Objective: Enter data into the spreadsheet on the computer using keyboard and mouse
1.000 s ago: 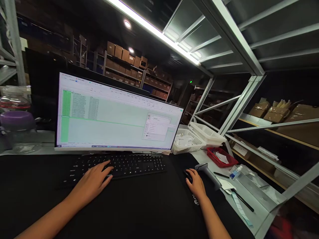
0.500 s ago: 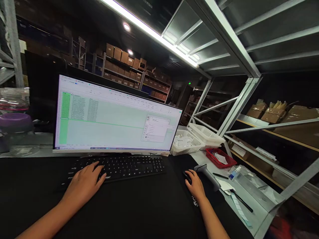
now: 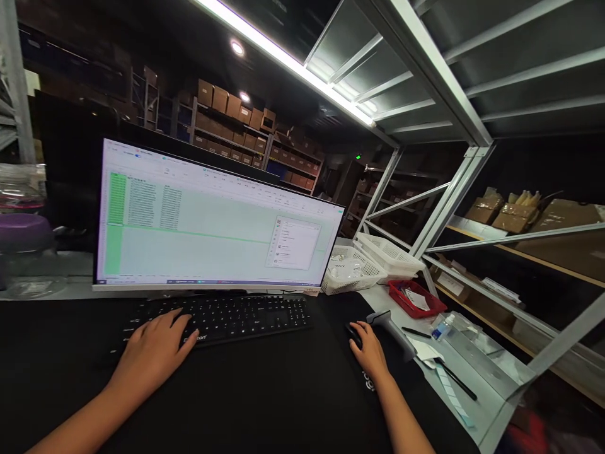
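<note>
My left hand lies over the left end of a black keyboard, its fingers spread and the thumb apart along the near edge. The keys under the fingers are hidden. On the dark desk mat to the right, my right hand rests over a black computer mouse, fingers curved around it, covering much of its body. Just beyond that hand lies a grey barcode scanner. Behind the keyboard stands a wide monitor showing a spreadsheet with a green column and a small pop-up window on the right.
White perforated baskets and a red basket stand right of the monitor. A pen, a small bottle and paper strips lie on the grey table. Purple-lidded jar at left. Metal shelving rises at right.
The small window on the screen now shows a different layout, a list in place of the overlapping panel. My view has shifted slightly; both hands stay on the keyboard and mouse.
</note>
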Action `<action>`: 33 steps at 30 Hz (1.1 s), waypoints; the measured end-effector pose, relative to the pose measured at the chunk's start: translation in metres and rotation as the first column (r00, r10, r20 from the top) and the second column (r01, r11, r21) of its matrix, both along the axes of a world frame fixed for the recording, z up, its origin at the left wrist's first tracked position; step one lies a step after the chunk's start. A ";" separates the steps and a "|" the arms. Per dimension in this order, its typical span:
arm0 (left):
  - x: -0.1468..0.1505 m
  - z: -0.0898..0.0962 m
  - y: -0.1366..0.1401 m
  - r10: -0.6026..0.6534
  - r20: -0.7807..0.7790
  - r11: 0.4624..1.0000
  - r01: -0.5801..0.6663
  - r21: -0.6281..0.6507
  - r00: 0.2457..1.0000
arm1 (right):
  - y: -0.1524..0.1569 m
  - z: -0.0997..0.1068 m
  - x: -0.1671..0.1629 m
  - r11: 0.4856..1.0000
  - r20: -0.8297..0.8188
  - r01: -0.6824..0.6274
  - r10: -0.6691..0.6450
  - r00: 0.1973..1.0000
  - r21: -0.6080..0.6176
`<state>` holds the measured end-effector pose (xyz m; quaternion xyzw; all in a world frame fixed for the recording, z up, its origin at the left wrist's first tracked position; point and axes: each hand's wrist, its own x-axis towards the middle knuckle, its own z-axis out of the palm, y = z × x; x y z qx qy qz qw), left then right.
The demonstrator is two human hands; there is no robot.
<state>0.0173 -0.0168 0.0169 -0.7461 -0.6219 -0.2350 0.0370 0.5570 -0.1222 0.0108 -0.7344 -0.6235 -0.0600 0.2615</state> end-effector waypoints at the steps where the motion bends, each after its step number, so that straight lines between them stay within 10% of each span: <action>1: -0.001 -0.002 0.001 -0.005 0.005 1.000 0.005 0.007 1.000 | 0.000 0.000 -0.001 1.000 -0.001 0.003 -0.003 1.000 -0.003; 33: -0.004 -0.012 0.008 -0.030 -0.008 0.998 0.030 0.049 1.000 | -0.006 0.013 -0.010 0.999 0.025 0.041 -0.041 0.999 -0.013</action>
